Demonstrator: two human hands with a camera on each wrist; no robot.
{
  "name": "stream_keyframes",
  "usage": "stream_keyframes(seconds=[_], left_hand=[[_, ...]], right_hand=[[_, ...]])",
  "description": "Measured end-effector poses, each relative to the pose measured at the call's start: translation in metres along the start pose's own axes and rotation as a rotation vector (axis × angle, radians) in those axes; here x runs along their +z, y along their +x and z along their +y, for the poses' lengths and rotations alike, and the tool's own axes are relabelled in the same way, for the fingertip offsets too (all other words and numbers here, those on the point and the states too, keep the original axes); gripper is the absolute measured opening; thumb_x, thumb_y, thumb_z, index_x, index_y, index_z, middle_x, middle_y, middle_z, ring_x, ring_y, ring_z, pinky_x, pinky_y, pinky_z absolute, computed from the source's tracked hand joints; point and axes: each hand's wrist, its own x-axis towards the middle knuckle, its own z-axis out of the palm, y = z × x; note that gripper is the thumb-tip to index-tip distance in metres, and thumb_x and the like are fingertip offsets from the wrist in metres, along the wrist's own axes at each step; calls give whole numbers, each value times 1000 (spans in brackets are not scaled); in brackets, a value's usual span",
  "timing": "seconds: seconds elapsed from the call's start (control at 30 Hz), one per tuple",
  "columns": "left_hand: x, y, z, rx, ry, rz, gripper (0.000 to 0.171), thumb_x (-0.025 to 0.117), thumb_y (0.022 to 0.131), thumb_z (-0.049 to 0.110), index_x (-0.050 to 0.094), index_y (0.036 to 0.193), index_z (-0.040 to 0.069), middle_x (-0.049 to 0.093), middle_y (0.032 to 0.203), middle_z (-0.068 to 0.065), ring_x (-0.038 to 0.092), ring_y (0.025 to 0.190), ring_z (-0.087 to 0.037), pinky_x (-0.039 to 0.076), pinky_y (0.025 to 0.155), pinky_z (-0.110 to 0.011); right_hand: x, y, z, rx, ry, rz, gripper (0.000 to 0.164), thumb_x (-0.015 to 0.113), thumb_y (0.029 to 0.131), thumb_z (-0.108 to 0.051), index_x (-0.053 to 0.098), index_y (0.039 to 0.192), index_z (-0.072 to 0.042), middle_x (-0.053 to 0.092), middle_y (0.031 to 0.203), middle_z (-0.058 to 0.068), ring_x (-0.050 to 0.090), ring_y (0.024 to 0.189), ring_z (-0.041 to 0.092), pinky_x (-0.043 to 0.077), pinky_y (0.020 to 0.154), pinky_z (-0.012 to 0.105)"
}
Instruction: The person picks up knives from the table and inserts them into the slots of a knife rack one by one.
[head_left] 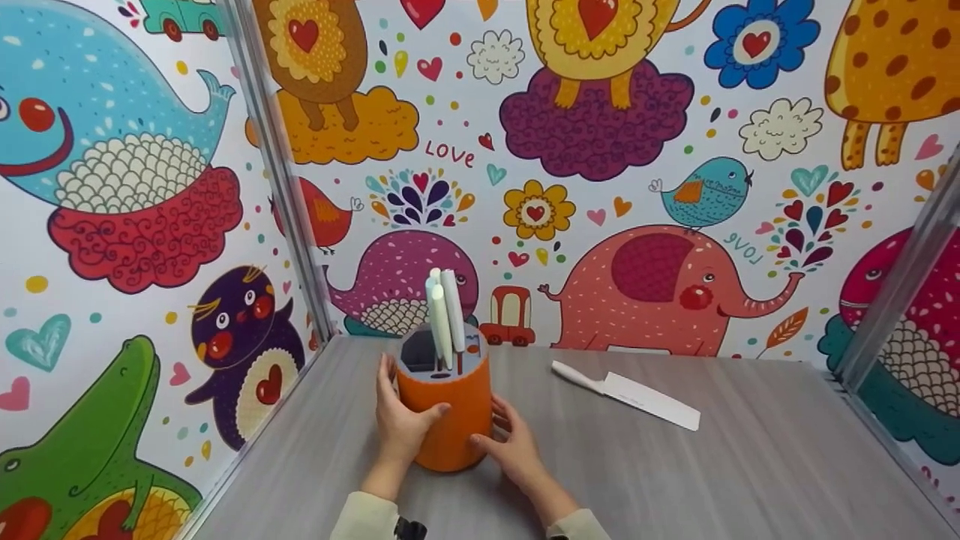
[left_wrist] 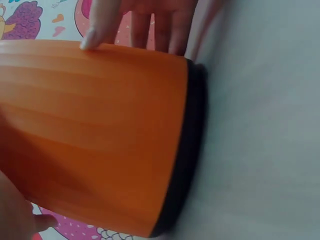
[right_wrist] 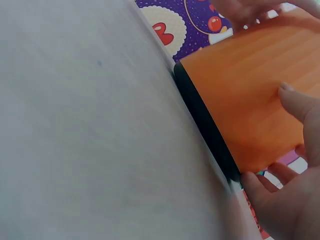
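An orange knife block with a dark base stands upright on the grey table. Several pale-handled knives are slotted into its top, handles pointing up. My left hand holds the block's left side, thumb across the front and fingers around the upper side. Lower on the opposite side, my right hand grips it, with the thumb on the front and fingers behind. In the right wrist view, the right fingertips are close to the dark base. A white cleaver lies flat to the right, apart from both hands.
The grey tabletop runs back to a wall panel printed with cartoon animals. Similar panels flank the table on the left and right, with metal posts at the corners.
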Motion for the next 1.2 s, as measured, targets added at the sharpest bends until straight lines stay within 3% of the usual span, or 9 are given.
stream_keyframes(seconds=[0.27, 0.43, 0.53, 0.63, 0.7, 0.8, 0.97, 1.2], left_hand=[[-3, 2, -9, -101, -105, -119, 114, 90, 87, 27, 12, 170, 15, 35, 170, -16, 46, 148, -37, 32, 128, -58], [-4, 3, -12, -135, -129, -141, 112, 90, 86, 27, 15, 169, 16, 40, 167, -15, 48, 145, -34, 35, 128, -57], [-4, 5, -13, -130, -117, -135, 114, 92, 83, 33, 18, 168, 12, 43, 164, -16, 50, 142, -35, 36, 127, -58], [-4, 7, -13, -124, -93, -129, 117, 93, 82, 38, 19, 167, 9, 44, 163, -18, 51, 140, -36, 37, 127, -60], [-4, 8, -13, -126, -88, -128, 117, 93, 82, 38, 19, 167, 8, 44, 163, -19, 51, 140, -36, 37, 126, -60], [-6, 9, -12, -142, -96, -130, 115, 92, 84, 35, 18, 168, 10, 43, 164, -17, 50, 141, -36, 37, 127, -60], [-7, 9, -10, -162, -102, -137, 113, 92, 85, 32, 17, 168, 13, 42, 165, -17, 49, 142, -35, 37, 127, -59], [-4, 9, -14, -162, -105, -146, 113, 92, 84, 32, 19, 167, 13, 44, 164, -15, 51, 141, -33, 38, 127, -58]], right_hand=[[-6, 3, 2, 8, 21, -28, 81, 80, 97, -34, 40, 162, -6, 52, 159, 23, 54, 143, 41, 47, 119, 59], [-25, 10, 5, 21, 34, -29, 66, 75, 100, -24, 47, 156, 0, 55, 152, 27, 59, 135, 42, 58, 106, 50], [-48, 19, 7, -39, -36, 58, 58, 75, 97, -11, 54, 147, 8, 59, 143, 32, 61, 129, 46, 59, 102, 46], [-77, 27, 10, -100, -171, 199, 56, 77, 91, -5, 57, 141, 11, 62, 141, 34, 61, 129, 49, 56, 107, 52], [-97, 31, 10, -92, -278, 285, 57, 79, 89, -7, 59, 141, 8, 63, 142, 31, 59, 133, 49, 52, 111, 57], [-123, 34, 11, -42, -431, 344, 63, 80, 90, -14, 58, 145, 4, 57, 149, 32, 52, 143, 50, 42, 120, 62], [-147, 42, 19, -4, -605, 294, 71, 78, 92, -17, 50, 152, 8, 44, 160, 35, 37, 153, 53, 31, 128, 64], [-152, 55, 24, 41, -695, 157, 85, 78, 91, -22, 37, 158, 11, 33, 167, 34, 29, 157, 53, 26, 129, 64]])
